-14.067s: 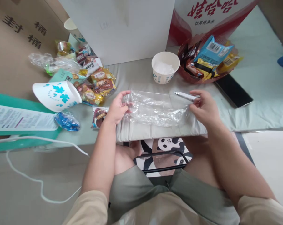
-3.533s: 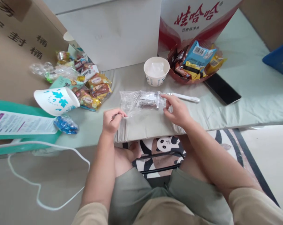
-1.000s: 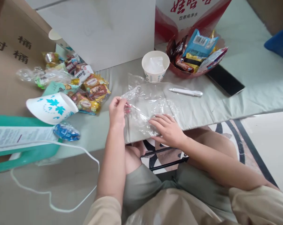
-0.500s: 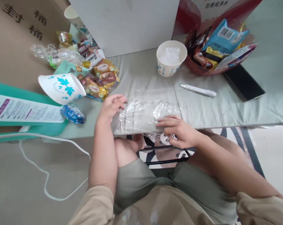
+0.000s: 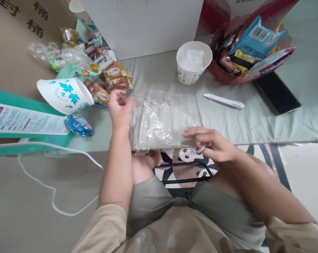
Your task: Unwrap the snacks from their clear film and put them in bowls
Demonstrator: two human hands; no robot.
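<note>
Head view: a clear plastic bag (image 5: 162,119) lies flat on the grey-green padded mat (image 5: 227,121), its near edge hanging just over the mat's front lip above the person's lap. The left hand (image 5: 119,110) rests at the bag's left edge with the fingers loosely spread, pressing rather than pinching, which pins that side down so the film stays stretched. The right hand (image 5: 214,142) sits at the near right corner, fingers curled and closed on the plastic there; judged from the taut, flattened look of the film, the two hands work well apart to hold the bag spread out and smooth. Whether anything is inside the bag cannot be told, as glare and wrinkles hide it. A white pen (image 5: 223,101) lies just beyond the bag to the right, not touching it, parked within reach of the right hand. Behind the bag stands a paper bowl (image 5: 193,61) with crumpled clear film inside. To the right, a red foil tray (image 5: 227,75) holds mixed snack packets, and a dark phone (image 5: 277,93) lies just beside it. On the left, a paper cup (image 5: 65,95) with blue leaf print lies tipped on its side, next to a loose heap of wrapped snacks (image 5: 110,82), near the left hand yet not touched by it.
</note>
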